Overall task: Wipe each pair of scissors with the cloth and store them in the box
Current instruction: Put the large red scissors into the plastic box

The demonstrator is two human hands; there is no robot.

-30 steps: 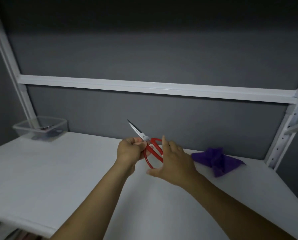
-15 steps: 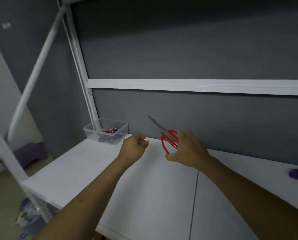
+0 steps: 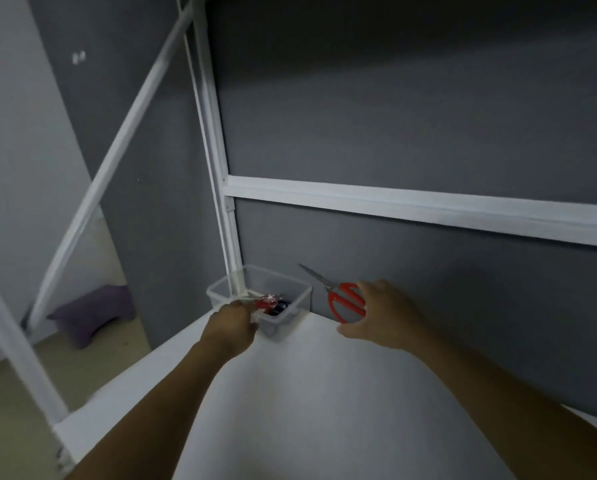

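My right hand [image 3: 385,317] grips a pair of red-handled scissors [image 3: 345,301] by the handles. Their closed blades point up and left, just right of the box and above the table's back edge. The clear plastic box [image 3: 278,274] stands in the table's far left corner against the white upright. Other scissors [image 3: 272,303] with red and dark handles lie inside it. My left hand [image 3: 231,329] is at the box's near rim, with its curled fingers on that edge. The cloth is out of view.
The white table [image 3: 307,393] runs along a grey back wall with a white rail [image 3: 411,206]. A white upright [image 3: 217,168] and a slanted brace [image 3: 117,150] stand at the left end. Beyond the table's left edge, a purple object [image 3: 92,311] sits on the floor.
The view swung left, so the cloth left the frame. My left hand reached forward to the box's rim. My right hand carried the scissors left, close to the box.
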